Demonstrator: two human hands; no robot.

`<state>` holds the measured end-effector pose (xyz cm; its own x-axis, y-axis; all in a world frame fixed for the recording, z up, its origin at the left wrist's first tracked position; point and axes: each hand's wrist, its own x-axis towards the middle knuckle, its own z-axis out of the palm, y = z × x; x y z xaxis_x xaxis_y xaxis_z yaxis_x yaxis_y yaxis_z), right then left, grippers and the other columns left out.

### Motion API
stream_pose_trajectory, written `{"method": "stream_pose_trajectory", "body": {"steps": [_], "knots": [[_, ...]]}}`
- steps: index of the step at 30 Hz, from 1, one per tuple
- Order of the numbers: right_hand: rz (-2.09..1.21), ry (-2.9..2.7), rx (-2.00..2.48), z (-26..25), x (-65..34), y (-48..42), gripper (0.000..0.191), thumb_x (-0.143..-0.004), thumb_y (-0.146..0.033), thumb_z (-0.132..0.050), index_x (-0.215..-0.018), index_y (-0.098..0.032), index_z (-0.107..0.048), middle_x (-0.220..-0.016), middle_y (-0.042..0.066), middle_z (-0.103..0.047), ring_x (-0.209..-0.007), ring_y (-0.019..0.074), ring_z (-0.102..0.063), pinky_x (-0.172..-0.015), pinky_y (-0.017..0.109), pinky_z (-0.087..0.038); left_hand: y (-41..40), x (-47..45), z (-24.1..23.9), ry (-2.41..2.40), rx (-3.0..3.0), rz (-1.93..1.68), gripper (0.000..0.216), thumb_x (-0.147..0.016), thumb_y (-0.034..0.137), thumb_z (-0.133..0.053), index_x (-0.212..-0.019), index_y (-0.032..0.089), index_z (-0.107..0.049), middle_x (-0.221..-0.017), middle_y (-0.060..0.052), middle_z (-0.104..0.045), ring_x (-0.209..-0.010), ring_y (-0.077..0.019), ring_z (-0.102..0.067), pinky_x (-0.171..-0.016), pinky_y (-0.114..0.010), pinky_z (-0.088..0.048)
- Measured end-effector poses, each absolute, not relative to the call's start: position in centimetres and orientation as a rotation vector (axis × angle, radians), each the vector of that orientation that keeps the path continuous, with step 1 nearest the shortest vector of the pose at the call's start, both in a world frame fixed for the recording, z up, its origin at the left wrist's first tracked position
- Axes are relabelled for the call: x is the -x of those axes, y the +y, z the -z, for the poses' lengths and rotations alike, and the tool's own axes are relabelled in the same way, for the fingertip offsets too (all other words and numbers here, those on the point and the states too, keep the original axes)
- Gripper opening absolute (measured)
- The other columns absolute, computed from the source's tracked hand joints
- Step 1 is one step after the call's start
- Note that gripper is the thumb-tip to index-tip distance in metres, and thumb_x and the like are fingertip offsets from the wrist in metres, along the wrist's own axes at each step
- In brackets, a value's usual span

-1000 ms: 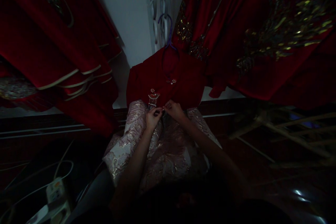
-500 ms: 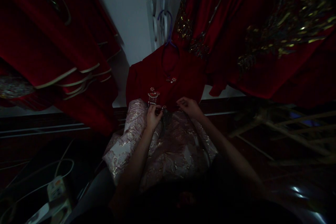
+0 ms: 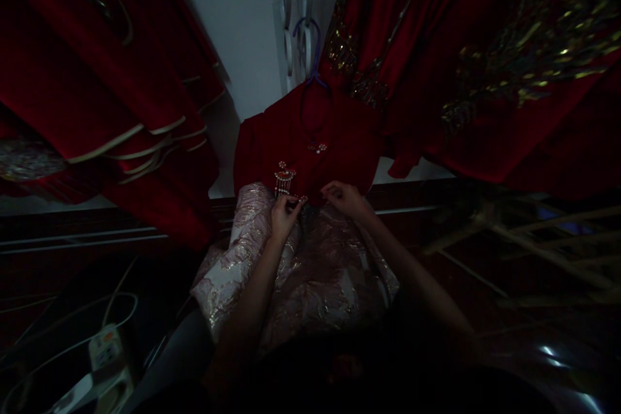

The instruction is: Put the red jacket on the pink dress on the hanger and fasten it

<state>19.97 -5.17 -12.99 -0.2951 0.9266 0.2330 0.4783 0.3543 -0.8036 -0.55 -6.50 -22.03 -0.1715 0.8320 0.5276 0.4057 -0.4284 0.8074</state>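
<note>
Hanging on both sides, 2 large red garments take most of the view: the left red garment [image 3: 111,71] with pale piping along its folds, and the right red garment [image 3: 417,116] with gold sequins. Between them is a smaller red top [image 3: 354,129] on a purple hanger [image 3: 316,61], and pink brocade cloth [image 3: 228,288] spreads from its lower edge toward the person. A wooden frame [image 3: 543,246] stands to the right, and a power strip [image 3: 107,352] lies at the lower left. Both hands are near the lower edge of the red top. The left hand [image 3: 283,215] has its thumb and forefinger pressed together, and they seem to pinch a small beaded piece [image 3: 303,198], which is at the middle of this edge. The right hand [image 3: 348,199] is a little apart from it, its fingertips gathered close; I cannot tell if they grip something thin. Near the left of the same edge is a beaded pendant [image 3: 284,178], and below the neckline is a flower ornament [image 3: 319,149]. In my judgement, the step in hand is fine fingertip work on the beaded piece; the next move calls for a light right pinch and a steady left hold. No brand, label or writing can be read in this darkness.
</note>
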Motion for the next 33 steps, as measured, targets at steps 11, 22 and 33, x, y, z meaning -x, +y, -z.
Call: {"method": "stream_pose_trajectory", "body": {"steps": [11, 22, 33], "knots": [[-0.814, -1.972, 1.239, 14.1, -19.5, -4.9, 0.014, -0.081, -0.022, -0.056, -0.089, -0.017, -0.066, -0.086, 0.005, -0.072, -0.075, 0.0130, -0.067, -0.069, 0.024, -0.051, -6.5, 0.4, 22.2, 1.394, -1.620, -1.579, 0.021, -0.078, 0.039, -0.066, -0.082, 0.019, -0.059, -0.077, 0.001, -0.063, -0.068, -0.0101, -0.060, -0.061, -0.020, -0.048], [-0.809, -2.019, 1.219, 14.7, -19.4, -5.0, 0.016, -0.082, -0.024, -0.054, -0.089, -0.017, -0.067, -0.084, 0.004, -0.072, -0.073, 0.0121, -0.066, -0.068, 0.022, -0.050, -6.2, 0.4, 22.6, 1.320, -1.590, -1.565, 0.024, -0.076, 0.025, -0.065, -0.097, 0.021, -0.054, -0.076, 0.002, -0.061, -0.066, -0.0085, -0.059, -0.060, -0.019, -0.047], [-0.833, -2.004, 1.170, 15.9, -18.6, -5.1, 0.026, -0.081, -0.022, -0.058, -0.106, -0.019, -0.063, -0.099, 0.005, -0.070, -0.087, 0.0133, -0.066, -0.081, 0.027, -0.051, -6.1, 0.0, 22.4, 1.261, -1.528, -1.476, 0.039, -0.070, 0.035, -0.072, -0.104, 0.020, -0.059, -0.089, -0.003, -0.065, -0.073, -0.0117, -0.061, -0.058, -0.020, -0.048]]}}
